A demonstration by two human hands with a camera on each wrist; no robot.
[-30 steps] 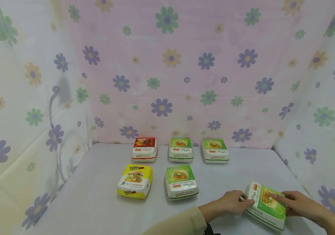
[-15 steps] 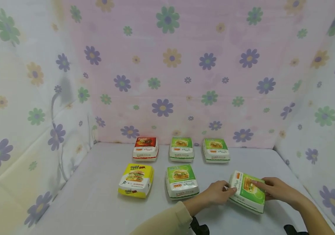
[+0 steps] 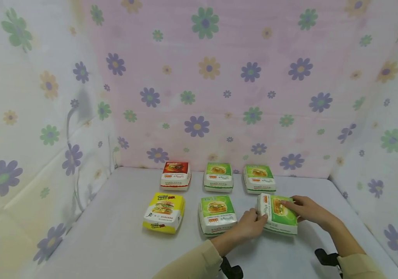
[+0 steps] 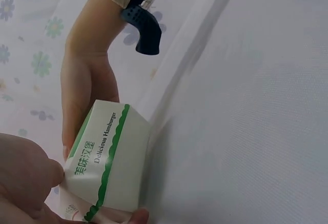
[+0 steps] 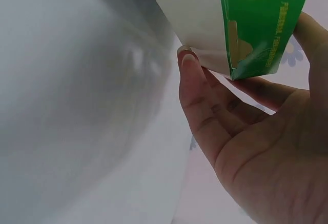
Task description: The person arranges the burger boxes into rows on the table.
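Note:
Both hands hold a green and white hamburger box [image 3: 281, 224] at the right front of the head view. My left hand [image 3: 249, 225] grips its left end, thumb on the side. From the right, my right hand [image 3: 312, 211] grips it with the thumb on the printed lid. Fingertips [image 5: 190, 73] reach under the bottom edge in the right wrist view, and the box looks raised slightly off the table. The left wrist view shows the box's side [image 4: 102, 152] with "Delicious Hamburger" lettering. Left of it stands another green hamburger box [image 3: 217, 217], near my left hand.
A yellow hamburger box [image 3: 164, 213] stands left in the front row. Behind are a red hamburger box [image 3: 176, 176] and two green ones, in the middle [image 3: 218, 177] and on the right [image 3: 259, 179]. Flowered cloth [image 3: 199, 97] encloses the white table [image 3: 115, 232].
The held box has moved left and away from the person, turning closer to square with the rows. Both hands have travelled with it and kept their grip. The other boxes stay put.

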